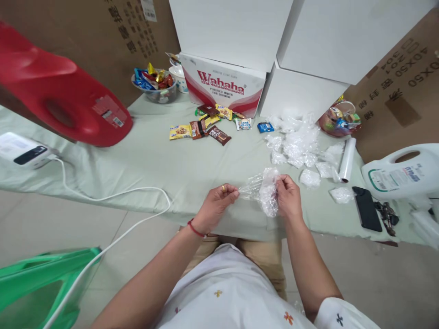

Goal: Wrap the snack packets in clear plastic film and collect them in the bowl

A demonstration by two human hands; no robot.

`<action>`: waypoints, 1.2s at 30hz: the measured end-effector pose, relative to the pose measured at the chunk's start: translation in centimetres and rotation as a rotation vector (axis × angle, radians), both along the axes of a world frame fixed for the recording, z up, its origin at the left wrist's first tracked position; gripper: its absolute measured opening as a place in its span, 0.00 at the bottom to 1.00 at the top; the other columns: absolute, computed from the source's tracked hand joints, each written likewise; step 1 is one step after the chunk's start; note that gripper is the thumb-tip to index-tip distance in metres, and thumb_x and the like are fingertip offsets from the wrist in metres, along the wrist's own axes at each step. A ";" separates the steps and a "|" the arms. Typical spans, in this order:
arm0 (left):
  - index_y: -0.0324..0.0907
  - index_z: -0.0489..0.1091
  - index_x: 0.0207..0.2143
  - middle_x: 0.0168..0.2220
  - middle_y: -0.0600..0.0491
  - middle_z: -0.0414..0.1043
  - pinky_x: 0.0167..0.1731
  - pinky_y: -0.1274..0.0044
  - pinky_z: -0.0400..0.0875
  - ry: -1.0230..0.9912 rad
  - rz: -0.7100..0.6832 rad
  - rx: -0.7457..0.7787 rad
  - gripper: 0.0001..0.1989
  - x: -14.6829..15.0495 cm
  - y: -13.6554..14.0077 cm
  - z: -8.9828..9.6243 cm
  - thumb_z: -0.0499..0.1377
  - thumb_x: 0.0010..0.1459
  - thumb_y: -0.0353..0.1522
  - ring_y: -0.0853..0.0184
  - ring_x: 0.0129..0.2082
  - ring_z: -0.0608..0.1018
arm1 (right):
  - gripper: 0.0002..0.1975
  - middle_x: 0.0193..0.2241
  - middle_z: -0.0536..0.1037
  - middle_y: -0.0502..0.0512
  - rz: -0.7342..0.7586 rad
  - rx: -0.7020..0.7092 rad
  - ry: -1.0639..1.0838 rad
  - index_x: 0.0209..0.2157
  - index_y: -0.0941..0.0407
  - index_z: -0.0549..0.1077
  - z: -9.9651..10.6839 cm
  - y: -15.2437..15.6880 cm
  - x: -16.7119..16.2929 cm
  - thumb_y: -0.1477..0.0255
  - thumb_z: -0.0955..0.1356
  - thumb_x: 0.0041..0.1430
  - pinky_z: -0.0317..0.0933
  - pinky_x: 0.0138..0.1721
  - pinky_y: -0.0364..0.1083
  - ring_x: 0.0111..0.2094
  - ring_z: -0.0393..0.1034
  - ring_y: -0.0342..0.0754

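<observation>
A crumpled piece of clear plastic wrap (265, 189) is stretched between my two hands above the table's front edge. My left hand (219, 203), with a ring and a red bracelet, pinches its drawn-out left end. My right hand (288, 194) grips the bunched right side between thumb and fingers. Just beyond, to the right, lies a pile of crumpled clear plastic (297, 141), with several separate wads near it, one wad (310, 178) close to my right hand. A white roll (347, 160) lies beside the pile.
Wrapped snacks (209, 125) lie before a Wahaba-printed box (222, 87). A candy bowl (156, 87) and red jug (68, 91) stand left; a white cable (113, 197) trails off the edge. Right are a candy basket (339, 119), phone (366, 208), keys (388, 217) and white jug (404, 171).
</observation>
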State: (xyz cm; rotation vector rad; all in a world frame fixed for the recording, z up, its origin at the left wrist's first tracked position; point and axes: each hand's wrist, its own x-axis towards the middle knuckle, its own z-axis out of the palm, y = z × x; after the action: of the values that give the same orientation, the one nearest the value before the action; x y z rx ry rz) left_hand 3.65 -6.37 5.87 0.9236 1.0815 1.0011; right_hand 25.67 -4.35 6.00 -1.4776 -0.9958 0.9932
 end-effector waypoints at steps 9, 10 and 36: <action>0.42 0.68 0.36 0.43 0.44 0.79 0.36 0.71 0.78 -0.305 0.033 -0.370 0.28 -1.5 1.2 -0.1 0.67 0.52 0.57 0.60 0.41 0.82 | 0.17 0.20 0.64 0.44 -0.003 0.057 -0.127 0.33 0.53 0.72 -0.6 -0.8 0.8 0.53 0.68 0.61 0.53 0.25 0.42 0.22 0.55 0.43; 0.41 0.69 0.36 0.44 0.41 0.79 0.35 0.70 0.78 -0.291 0.013 -0.431 0.32 -1.2 1.0 0.0 0.62 0.53 0.61 0.58 0.42 0.83 | 0.16 0.20 0.63 0.44 -0.012 0.087 -0.204 0.34 0.53 0.72 -0.6 -1.0 0.5 0.54 0.68 0.63 0.54 0.25 0.43 0.22 0.56 0.43; 0.43 0.64 0.25 0.31 0.53 0.73 0.37 0.75 0.68 0.210 -0.039 0.367 0.11 1.5 -3.0 0.1 0.59 0.60 0.34 0.68 0.33 0.74 | 0.39 0.32 0.79 0.58 0.191 -0.236 0.119 0.39 0.56 0.78 2.1 -3.9 0.5 0.34 0.59 0.58 0.61 0.20 0.42 0.29 0.73 0.48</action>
State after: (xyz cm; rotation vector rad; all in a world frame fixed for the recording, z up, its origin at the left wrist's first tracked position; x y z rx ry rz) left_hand 5.17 -9.33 5.94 1.3675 1.0660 1.1087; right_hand 26.20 -8.25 8.11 -1.5133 -0.9719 1.3592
